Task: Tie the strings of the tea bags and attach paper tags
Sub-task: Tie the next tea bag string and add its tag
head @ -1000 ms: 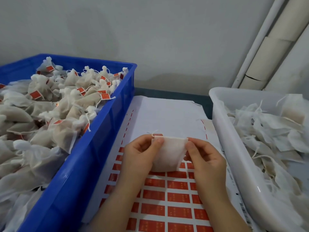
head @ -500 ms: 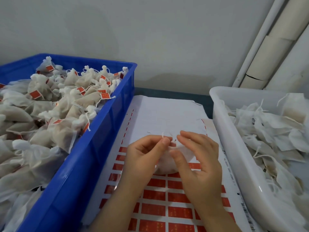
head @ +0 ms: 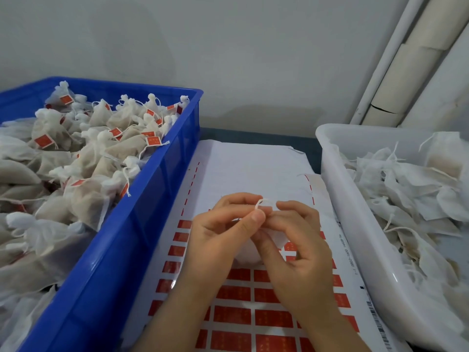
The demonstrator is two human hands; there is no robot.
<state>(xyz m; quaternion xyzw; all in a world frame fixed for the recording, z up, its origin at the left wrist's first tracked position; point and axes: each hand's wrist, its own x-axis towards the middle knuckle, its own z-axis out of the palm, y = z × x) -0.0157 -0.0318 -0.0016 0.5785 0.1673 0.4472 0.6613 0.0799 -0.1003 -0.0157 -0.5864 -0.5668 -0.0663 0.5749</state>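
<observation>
One white tea bag (head: 250,251) hangs between my hands above a sheet of red tag stickers (head: 271,318). My left hand (head: 223,232) pinches the bag's white string (head: 261,203) between thumb and forefinger. My right hand (head: 295,240) meets it from the right, fingers curled on the string and the bag's gathered top. Most of the bag is hidden behind my fingers. A short loop of string sticks up above my fingertips.
A blue crate (head: 127,250) at the left holds several tied tea bags with red tags. A white tub (head: 355,250) at the right holds several untied bags with loose strings. A grey wall and pale pipes (head: 396,80) stand behind.
The flat bag I held stretched by its top corners is now bunched at the top. My hands have come together on its string and risen slightly.
</observation>
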